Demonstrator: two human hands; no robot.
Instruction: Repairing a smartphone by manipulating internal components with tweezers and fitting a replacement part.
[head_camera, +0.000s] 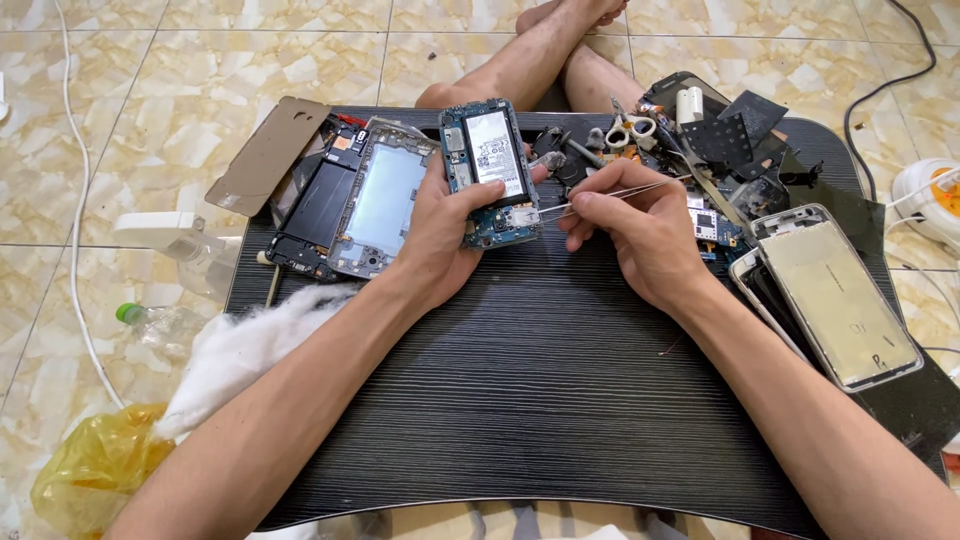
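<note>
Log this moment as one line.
left hand: holds opened phone with exposed battery | right hand: thin metal tweezers, tips at phone's lower edge | surface: black table

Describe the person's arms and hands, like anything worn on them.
Both forearms are bare all the way to the picture's lower edge, with no sleeves showing. The left hand and right hand wear no gloves, and no rings, watch or wristband can be seen. Fingernails look short and unpainted.

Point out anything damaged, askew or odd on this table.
The phone in the left hand has no back cover, so its battery and circuit board show. The right hand holds tweezers to it. Loose phone parts lie heaped beyond.
</note>
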